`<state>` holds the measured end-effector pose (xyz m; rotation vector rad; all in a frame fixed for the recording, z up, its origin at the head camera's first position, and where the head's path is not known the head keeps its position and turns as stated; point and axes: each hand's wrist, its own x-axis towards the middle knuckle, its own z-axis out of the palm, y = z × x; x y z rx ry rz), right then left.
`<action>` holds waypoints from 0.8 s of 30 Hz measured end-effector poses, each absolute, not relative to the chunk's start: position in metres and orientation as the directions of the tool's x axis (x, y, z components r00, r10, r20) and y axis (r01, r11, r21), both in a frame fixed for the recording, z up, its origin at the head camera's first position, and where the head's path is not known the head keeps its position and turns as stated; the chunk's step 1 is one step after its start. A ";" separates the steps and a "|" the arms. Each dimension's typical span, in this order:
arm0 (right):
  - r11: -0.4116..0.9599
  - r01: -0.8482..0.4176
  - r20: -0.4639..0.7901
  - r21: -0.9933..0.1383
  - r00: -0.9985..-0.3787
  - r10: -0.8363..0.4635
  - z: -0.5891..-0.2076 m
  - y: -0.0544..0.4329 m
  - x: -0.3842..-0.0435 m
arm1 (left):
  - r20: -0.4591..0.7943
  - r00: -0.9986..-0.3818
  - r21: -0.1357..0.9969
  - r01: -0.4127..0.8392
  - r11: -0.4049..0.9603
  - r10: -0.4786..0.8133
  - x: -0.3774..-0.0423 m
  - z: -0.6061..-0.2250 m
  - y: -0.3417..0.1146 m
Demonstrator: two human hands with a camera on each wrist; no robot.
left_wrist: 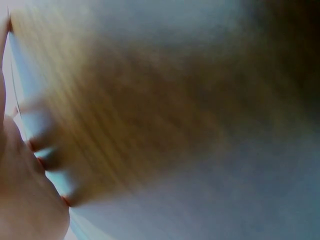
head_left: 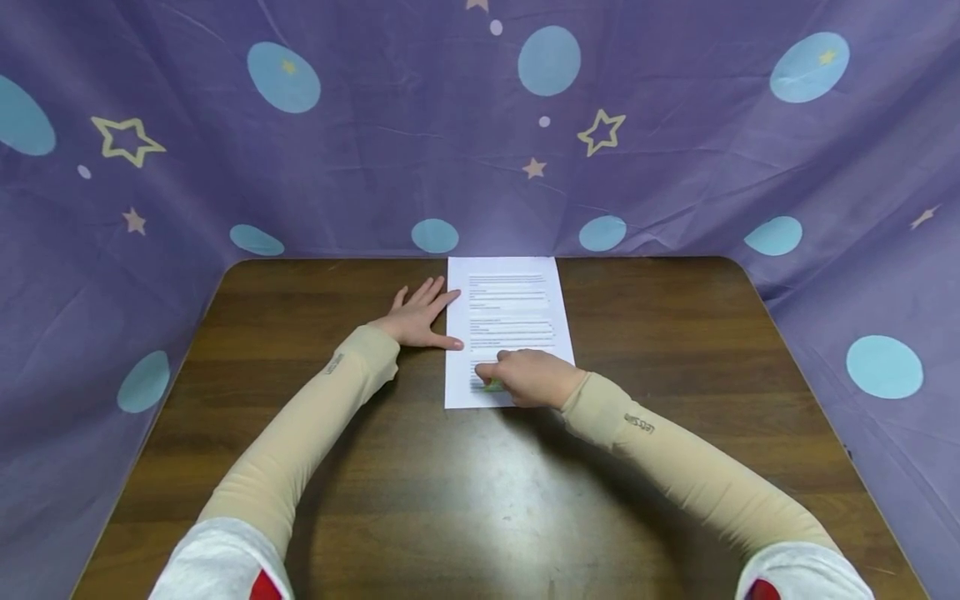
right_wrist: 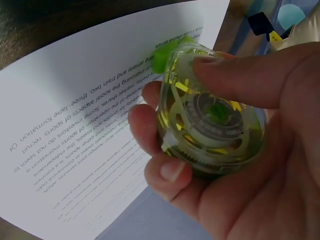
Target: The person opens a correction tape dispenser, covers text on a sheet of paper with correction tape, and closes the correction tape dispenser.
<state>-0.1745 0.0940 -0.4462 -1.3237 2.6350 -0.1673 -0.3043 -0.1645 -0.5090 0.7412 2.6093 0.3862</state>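
A printed sheet of paper (head_left: 459,379) lies at the table's far edge, its text lines running across it. With fingers spread, my left hand (head_left: 420,321) rests flat on the table, its thumb tip and index fingertip on the sheet's left margin. My right hand (head_left: 540,379) is over the lower part of the sheet and grips a correction tape dispenser (right_wrist: 215,120) between thumb and fingers. The dispenser has a clear round case, a visible reel and a green tip (right_wrist: 162,56), which is at the printed lines. In the left wrist view, part of the left hand (left_wrist: 30,185) shows, blurred.
The brown wooden table (head_left: 420,500) extends around the sheet. A purple curtain (head_left: 390,142) with blue dots and stars hangs behind and at both sides. Beige sleeves (head_left: 315,425) cover both forearms.
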 end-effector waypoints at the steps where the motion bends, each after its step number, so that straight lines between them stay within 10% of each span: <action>1: 0.600 -0.779 -0.117 -0.182 -0.588 -0.800 -0.446 0.094 -0.174 | -0.297 -0.780 0.369 0.438 0.820 0.551 -0.304 -0.508 -0.164; 24: 0.664 -0.724 -0.174 -0.188 -0.641 -0.747 -0.447 0.108 -0.172 | -0.308 -0.782 0.372 0.424 0.825 0.541 -0.303 -0.505 -0.163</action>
